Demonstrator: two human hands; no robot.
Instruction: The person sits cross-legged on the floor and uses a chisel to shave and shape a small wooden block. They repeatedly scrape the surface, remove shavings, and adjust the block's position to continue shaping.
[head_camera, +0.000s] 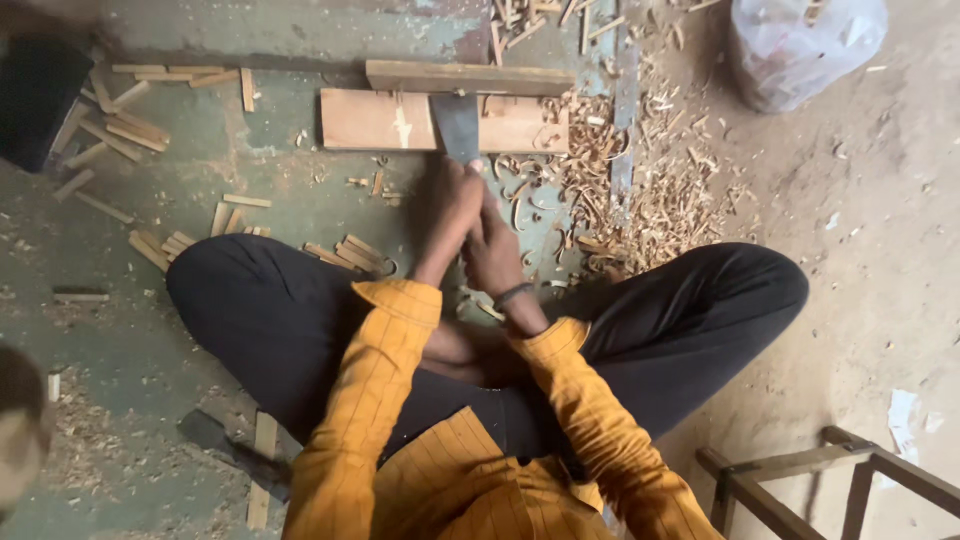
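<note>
Blade (457, 125), broad, flat, grey steel

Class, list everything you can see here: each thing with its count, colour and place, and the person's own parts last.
Wide blade: one, grey, on the board.
Wooden board: one, pale brown, ahead of the hands.
Wooden batten: one, brown, behind the board.
Wood shavings: many, tan, right of the board.
Small wood sticks: many, tan, floor at left.
Plastic bag: one, whitish, top right.
Metal frame: one, brown, bottom right.
Left hand: on the blade's handle.
Right hand: beside it, same grip.

Shirt (460, 470) mustard, thin check; trousers (270, 310) black; blade (458, 125) grey.
</note>
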